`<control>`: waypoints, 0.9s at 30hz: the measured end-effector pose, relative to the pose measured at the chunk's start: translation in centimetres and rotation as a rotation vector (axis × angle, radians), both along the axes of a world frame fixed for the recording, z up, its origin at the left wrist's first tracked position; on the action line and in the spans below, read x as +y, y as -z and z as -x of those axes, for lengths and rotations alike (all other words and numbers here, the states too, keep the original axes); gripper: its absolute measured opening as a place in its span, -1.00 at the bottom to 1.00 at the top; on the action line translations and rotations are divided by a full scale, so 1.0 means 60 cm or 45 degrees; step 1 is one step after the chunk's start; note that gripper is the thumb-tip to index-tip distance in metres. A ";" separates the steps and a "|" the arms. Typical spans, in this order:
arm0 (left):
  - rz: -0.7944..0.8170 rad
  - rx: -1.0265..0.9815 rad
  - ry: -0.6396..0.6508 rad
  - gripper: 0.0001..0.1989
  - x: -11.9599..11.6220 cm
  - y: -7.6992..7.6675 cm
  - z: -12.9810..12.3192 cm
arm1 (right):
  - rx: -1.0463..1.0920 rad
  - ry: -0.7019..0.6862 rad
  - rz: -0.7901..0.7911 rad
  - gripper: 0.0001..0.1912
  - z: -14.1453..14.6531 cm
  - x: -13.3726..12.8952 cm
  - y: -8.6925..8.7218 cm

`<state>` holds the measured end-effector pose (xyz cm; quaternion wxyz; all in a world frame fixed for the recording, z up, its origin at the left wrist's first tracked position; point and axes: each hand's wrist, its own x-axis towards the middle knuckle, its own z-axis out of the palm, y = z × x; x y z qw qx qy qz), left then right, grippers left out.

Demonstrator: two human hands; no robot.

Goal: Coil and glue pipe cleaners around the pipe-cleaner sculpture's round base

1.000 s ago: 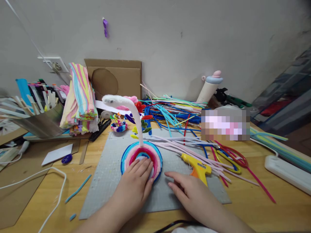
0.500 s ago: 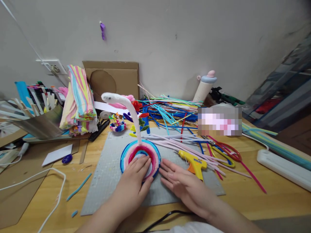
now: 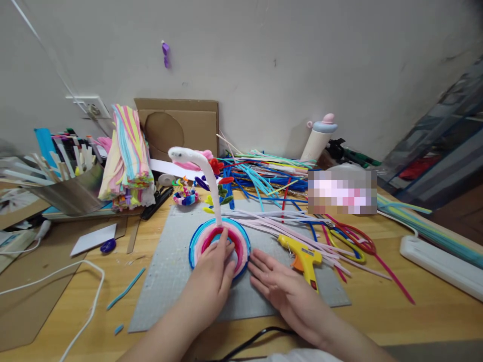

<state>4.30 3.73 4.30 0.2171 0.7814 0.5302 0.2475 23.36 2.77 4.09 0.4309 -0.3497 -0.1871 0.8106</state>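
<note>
A round base wound in rings of blue, pink and magenta pipe cleaner (image 3: 194,245) lies on the grey cutting mat (image 3: 166,286). From its far edge rises a white fuzzy stem (image 3: 213,193) that bends over to the left, with pink, red and green pipe cleaner pieces by it. My left hand (image 3: 214,264) rests on the middle of the base with its fingers stretched out, covering part of the rings. Beside the base's right edge, my right hand (image 3: 277,281) is open with its fingers extended, the tips close to the rim. Whether they touch it I cannot tell.
A yellow glue gun (image 3: 304,256) lies right of my right hand, near scissors (image 3: 347,244) and pale pipe cleaners (image 3: 260,223). Behind are a pipe cleaner pile (image 3: 260,176) and a white bottle (image 3: 318,141). Striped bundles (image 3: 130,151) and a metal holder (image 3: 71,193) stand left.
My left hand's fingers have shifted slightly up toward the foot of the white stem. My right hand stays almost in place. The whole view has moved a little.
</note>
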 end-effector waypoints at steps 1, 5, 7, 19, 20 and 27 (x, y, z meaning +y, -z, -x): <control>-0.056 0.068 0.018 -0.37 -0.002 0.001 -0.002 | -0.004 -0.006 -0.008 -0.51 0.001 0.000 0.000; -0.199 0.273 0.113 -0.38 -0.012 0.000 -0.009 | -0.006 -0.014 -0.037 -0.49 0.003 0.000 0.002; -0.227 0.324 0.170 -0.35 -0.018 0.001 -0.013 | 0.003 -0.008 -0.045 -0.47 0.004 0.000 0.006; -0.036 0.159 0.018 -0.32 0.007 -0.015 -0.004 | -0.014 0.007 -0.067 -0.47 0.008 -0.005 0.009; -0.032 0.182 0.016 -0.35 0.012 -0.018 -0.003 | -0.015 0.012 -0.063 -0.47 0.009 -0.005 0.009; -0.107 0.497 -0.090 -0.42 0.016 -0.035 -0.034 | 0.004 0.032 -0.096 -0.47 0.014 -0.004 0.016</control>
